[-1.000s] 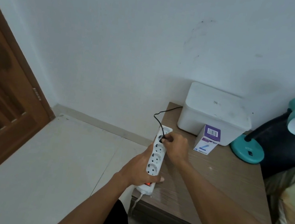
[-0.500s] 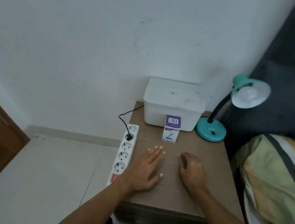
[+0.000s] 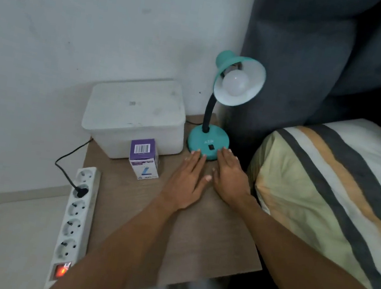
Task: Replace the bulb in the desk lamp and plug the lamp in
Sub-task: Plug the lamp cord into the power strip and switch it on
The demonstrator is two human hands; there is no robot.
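Observation:
A teal desk lamp (image 3: 208, 139) stands at the back right of the wooden bedside table (image 3: 171, 237), with a white bulb (image 3: 235, 84) in its shade, unlit. Its black plug (image 3: 81, 191) sits in the second socket of a white power strip (image 3: 76, 221) whose red switch glows. My left hand (image 3: 185, 180) lies flat and open on the table, fingertips touching the lamp base. My right hand (image 3: 230, 178) is beside it, palm down, fingers reaching the base next to its black switch. Both hands hold nothing.
A white lidded box (image 3: 135, 114) sits at the back of the table with a small purple and white bulb carton (image 3: 144, 158) in front of it. A bed with a striped pillow (image 3: 330, 188) and a dark headboard (image 3: 320, 52) borders the right side.
Both hands left the power strip and plug, rested flat mid-table, then slid forward and right to the lamp base. The view swung right toward the lamp.

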